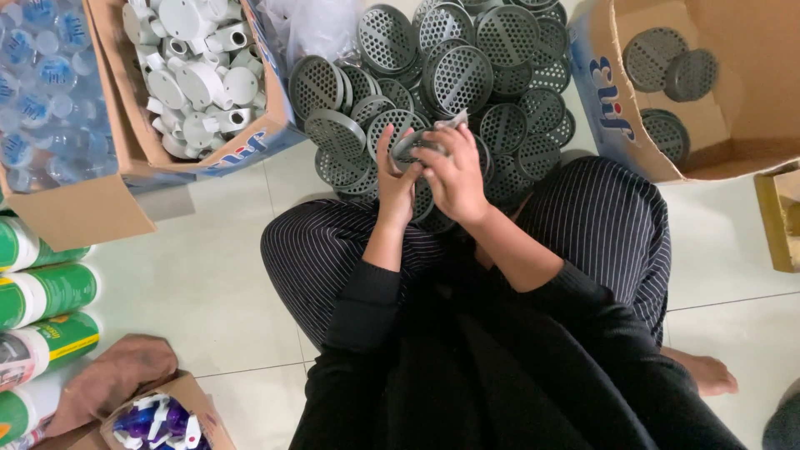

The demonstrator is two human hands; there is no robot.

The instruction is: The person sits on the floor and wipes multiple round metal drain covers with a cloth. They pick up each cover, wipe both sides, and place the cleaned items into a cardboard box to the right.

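Observation:
Both hands meet in front of my crossed legs on one grey round perforated drain cover [414, 143]. My left hand [393, 179] grips its left side, fingers pointing up. My right hand [454, 175] closes over its right side, with a small clear plastic bit sticking out near the fingertips. Just beyond the hands lies a pile of several like grey perforated covers [467, 71] on the tiled floor.
A cardboard box [733, 158] at the right holds three grey covers [671, 71]. A box of white round plastic fittings [196, 71] stands at upper left, beside a box of blue-capped bottles [50, 92]. Green-and-white cans [42, 321] and a box of spray nozzles [158, 417] lie at lower left.

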